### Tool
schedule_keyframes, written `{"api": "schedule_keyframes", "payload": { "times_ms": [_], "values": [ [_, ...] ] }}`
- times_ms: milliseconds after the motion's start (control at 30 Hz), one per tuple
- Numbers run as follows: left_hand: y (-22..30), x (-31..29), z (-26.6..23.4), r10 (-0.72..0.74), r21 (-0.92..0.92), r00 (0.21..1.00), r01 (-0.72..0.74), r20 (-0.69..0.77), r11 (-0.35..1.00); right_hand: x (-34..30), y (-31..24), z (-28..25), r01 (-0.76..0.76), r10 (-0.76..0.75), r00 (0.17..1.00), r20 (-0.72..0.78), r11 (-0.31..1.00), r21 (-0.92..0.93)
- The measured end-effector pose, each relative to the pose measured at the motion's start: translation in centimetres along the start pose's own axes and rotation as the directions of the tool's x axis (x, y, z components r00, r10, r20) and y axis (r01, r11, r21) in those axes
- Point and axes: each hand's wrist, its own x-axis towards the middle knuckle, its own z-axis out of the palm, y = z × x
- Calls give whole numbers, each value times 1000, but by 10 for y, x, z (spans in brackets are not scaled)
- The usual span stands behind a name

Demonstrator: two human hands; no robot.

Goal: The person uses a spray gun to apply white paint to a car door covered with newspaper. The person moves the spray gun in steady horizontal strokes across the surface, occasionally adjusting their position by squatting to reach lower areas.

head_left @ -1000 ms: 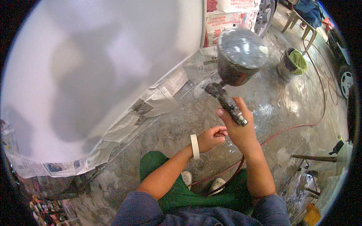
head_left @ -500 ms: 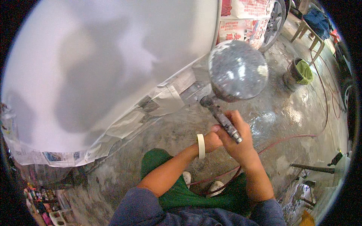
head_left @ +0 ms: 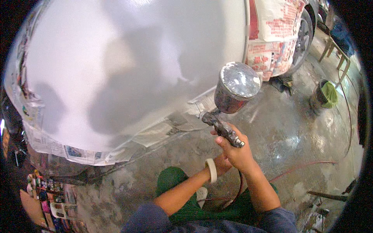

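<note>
Down low are green trousers (head_left: 182, 202). The left hand (head_left: 221, 164), with one tape roll (head_left: 211, 170) on its wrist, is tucked under the right; I cannot tell its fingers. The right hand (head_left: 237, 149) grips one spray gun (head_left: 229, 105), aimed at the white car panel (head_left: 128, 70). A wobble could make paint run. Farther off: one green bucket (head_left: 324, 95), one wheel (head_left: 303, 39).

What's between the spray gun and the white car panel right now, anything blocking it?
Nothing visible. The right hand holds the spray gun with its nozzle end toward the white panel, and only open air shows between them. Newspaper masking lines the panel's lower edge, below that gap.
</note>
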Motion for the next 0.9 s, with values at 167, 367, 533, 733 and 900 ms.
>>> {"api": "schedule_keyframes", "payload": {
  "times_ms": [167,367,533,733,900],
  "values": [
    [69,-104,-1,-286,9,948,290,-142,957,10,-16,1,-42,41,999,5,996,80],
    [102,-212,34,-503,-191,849,473,-161,860,19,-15,7,-29,29,1000,-6,999,36],
    [104,-224,59,-583,-419,788,470,-197,777,21,-24,23,-53,52,999,-7,994,-95],
    [73,-241,50,-561,-440,779,416,-280,796,5,-9,67,-101,108,994,29,976,-191],
    [-23,-248,41,-501,-311,772,401,-392,861,-21,1,115,-36,79,990,120,946,-322]
  ]
}}
